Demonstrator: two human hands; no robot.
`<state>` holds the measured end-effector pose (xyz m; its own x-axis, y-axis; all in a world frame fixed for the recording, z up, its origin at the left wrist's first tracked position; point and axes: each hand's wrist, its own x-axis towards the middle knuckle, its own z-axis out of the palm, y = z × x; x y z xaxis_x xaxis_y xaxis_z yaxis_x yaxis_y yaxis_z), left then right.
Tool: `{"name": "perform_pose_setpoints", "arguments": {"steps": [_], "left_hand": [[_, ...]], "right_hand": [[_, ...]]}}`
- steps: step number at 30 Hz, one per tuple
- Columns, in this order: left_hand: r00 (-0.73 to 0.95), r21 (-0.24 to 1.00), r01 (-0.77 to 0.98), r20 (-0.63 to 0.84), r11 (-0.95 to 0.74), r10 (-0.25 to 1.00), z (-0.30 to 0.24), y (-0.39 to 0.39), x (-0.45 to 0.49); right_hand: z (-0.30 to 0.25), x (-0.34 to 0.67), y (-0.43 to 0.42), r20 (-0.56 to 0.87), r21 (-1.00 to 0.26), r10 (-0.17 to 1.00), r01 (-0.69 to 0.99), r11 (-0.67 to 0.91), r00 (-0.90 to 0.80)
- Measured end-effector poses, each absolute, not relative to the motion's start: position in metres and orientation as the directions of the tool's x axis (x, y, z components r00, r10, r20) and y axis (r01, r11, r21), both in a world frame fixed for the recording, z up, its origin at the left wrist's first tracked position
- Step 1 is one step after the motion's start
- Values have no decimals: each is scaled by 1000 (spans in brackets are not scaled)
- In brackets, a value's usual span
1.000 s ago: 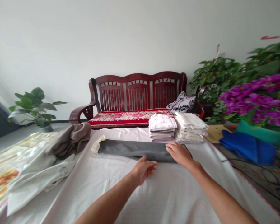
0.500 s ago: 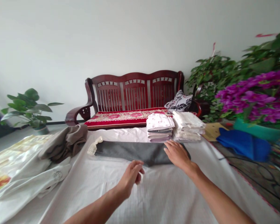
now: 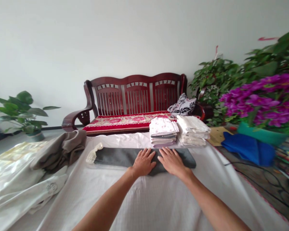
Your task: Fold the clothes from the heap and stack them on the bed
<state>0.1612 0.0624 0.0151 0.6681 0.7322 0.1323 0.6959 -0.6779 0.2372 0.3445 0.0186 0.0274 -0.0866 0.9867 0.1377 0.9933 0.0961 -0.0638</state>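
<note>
A dark grey garment [image 3: 118,156], folded into a long strip, lies crosswise on the white cloth [image 3: 156,202]. Cream, gathered fabric [image 3: 93,154] sticks out at its left end. My left hand [image 3: 144,162] rests flat on the middle of the strip with the fingers stretched out. Close to its right, my right hand [image 3: 172,162] also lies flat on the grey garment, fingers spread. Neither hand grips anything. Just behind the strip stand two stacks of folded cloths, a spotted white stack [image 3: 163,130] and a plain white stack [image 3: 193,130].
Loose brown clothing [image 3: 60,150] and pale clothing [image 3: 36,192] lie at left. A red-brown wooden bench [image 3: 137,96] stands behind. To the right are a blue cloth [image 3: 248,149], a black cable [image 3: 260,183] and purple flowers [image 3: 267,99] in a green pot.
My left hand has moved forward and come down flat on the grey garment. My right hand has slid left along the strip, beside it. The camera view has shifted slightly.
</note>
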Motion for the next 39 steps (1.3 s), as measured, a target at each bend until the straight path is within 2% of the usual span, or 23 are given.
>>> {"name": "perform_pose_setpoints", "arguments": {"steps": [5,9,17,23,26,30,34,39], "left_hand": [[678,194,692,154,-695,718,8,62,146],[661,173,716,146,-676,736,11,70,119],[525,49,842,157,-538,836,10,91,23],[415,22,903,208,-429,886,8,117,-42],[440,9,891,223,-453,870,6,125,-57],[428,1,901,162,-434,889,10,127,-52],[500,65,853,178,-517,848,15,124,-34],[575,66,808,132,-586,807,10,117,-27]], "right_hand": [[13,370,16,155,18,987,999,35,-38],[7,379,18,186,78,980,996,50,-64],[-5,383,24,204,21,978,999,39,-43],[-7,387,24,221,21,973,998,61,-64],[-9,390,24,206,23,976,997,71,-74],[-7,387,25,200,26,978,998,59,-63],[7,373,24,136,49,991,999,7,-13],[18,355,20,68,70,989,989,129,-133]]}}
